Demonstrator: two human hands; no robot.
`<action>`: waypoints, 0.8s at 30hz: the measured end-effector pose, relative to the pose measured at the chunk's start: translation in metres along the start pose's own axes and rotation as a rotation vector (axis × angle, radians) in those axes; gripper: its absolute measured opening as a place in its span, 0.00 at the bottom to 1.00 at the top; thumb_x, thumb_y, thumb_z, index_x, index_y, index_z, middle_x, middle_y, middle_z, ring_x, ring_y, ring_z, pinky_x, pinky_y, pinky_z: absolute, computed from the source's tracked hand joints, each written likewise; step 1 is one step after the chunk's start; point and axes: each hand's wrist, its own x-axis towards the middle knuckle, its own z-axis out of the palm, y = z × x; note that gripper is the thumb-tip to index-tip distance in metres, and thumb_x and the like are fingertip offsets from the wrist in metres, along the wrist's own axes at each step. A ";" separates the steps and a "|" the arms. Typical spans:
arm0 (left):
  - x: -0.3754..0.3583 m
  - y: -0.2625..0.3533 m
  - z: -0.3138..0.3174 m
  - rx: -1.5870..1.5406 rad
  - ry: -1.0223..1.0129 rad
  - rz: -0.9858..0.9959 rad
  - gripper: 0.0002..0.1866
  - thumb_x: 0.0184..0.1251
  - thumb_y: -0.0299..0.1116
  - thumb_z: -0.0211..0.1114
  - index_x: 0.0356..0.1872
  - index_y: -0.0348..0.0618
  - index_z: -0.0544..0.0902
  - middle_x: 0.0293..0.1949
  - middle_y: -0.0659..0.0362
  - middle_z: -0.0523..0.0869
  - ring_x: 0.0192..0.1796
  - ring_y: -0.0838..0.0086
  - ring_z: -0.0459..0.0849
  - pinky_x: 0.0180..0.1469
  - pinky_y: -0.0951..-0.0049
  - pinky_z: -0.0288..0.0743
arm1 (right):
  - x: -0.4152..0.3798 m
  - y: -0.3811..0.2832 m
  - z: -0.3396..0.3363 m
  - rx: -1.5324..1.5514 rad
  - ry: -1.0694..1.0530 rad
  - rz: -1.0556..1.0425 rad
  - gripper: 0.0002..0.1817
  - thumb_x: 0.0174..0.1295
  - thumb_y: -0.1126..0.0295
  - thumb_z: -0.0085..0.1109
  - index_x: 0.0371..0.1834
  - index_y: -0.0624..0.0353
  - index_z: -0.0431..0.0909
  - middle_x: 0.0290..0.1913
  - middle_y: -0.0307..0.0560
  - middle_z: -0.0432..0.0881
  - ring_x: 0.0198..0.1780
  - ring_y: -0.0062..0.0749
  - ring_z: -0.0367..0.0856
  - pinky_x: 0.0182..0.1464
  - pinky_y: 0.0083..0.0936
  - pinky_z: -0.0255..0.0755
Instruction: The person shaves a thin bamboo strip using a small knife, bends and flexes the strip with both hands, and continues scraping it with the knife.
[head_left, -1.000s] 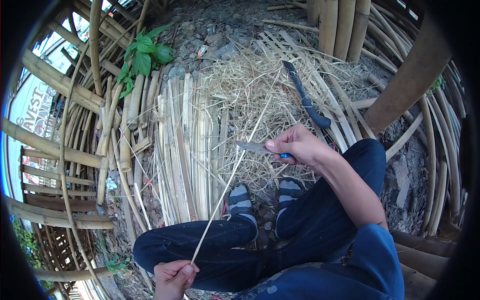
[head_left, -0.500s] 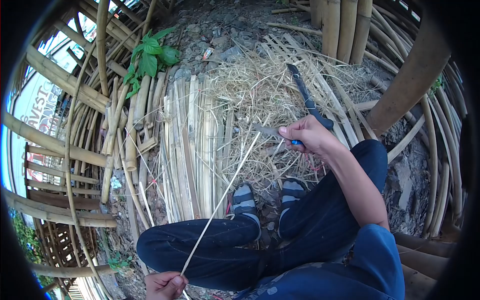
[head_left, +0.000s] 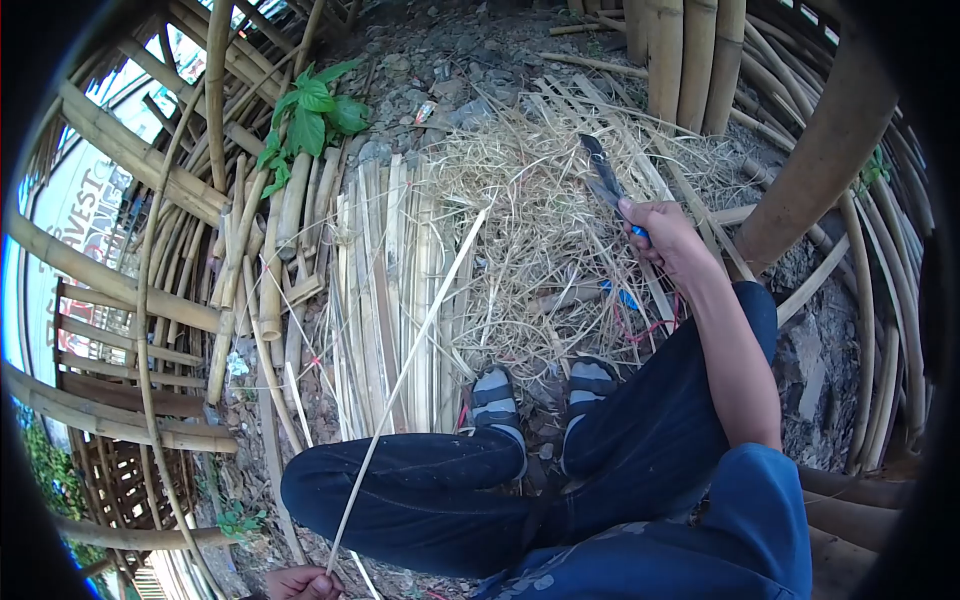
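Observation:
My left hand point(head_left: 305, 583), at the bottom left edge, pinches the lower end of a long thin bamboo strip point(head_left: 400, 375). The strip slants up and right across my left knee to a tip over the shavings. In my right hand point(head_left: 662, 236), fingers wrapped round its blue handle, is a small knife point(head_left: 606, 194) with the blade pointing up and left. A dark curved tool point(head_left: 592, 150) lies on the shavings just beyond the knife; its lower part is hidden by my right hand. The strip and the knife are apart.
Split bamboo slats point(head_left: 385, 300) lie left of a pile of shavings point(head_left: 530, 240). Bamboo poles point(head_left: 180, 195) are stacked at the left, and a thick pole point(head_left: 815, 150) rises at the right. A green plant point(head_left: 312, 110) grows at the upper left. My sandalled feet point(head_left: 495, 400) rest before the shavings.
My right hand has moved up and right with the knife, away from the strip. My left hand has shifted down and left with the strip. A blue item on the shavings now shows.

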 end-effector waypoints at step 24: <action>0.085 0.141 0.050 0.792 0.198 1.182 0.03 0.61 0.20 0.60 0.33 0.31 0.81 0.21 0.49 0.79 0.22 0.59 0.78 0.27 0.68 0.70 | -0.120 -0.061 0.050 -0.587 0.721 -1.453 0.11 0.49 0.83 0.59 0.36 0.61 0.81 0.29 0.48 0.84 0.26 0.38 0.83 0.29 0.26 0.74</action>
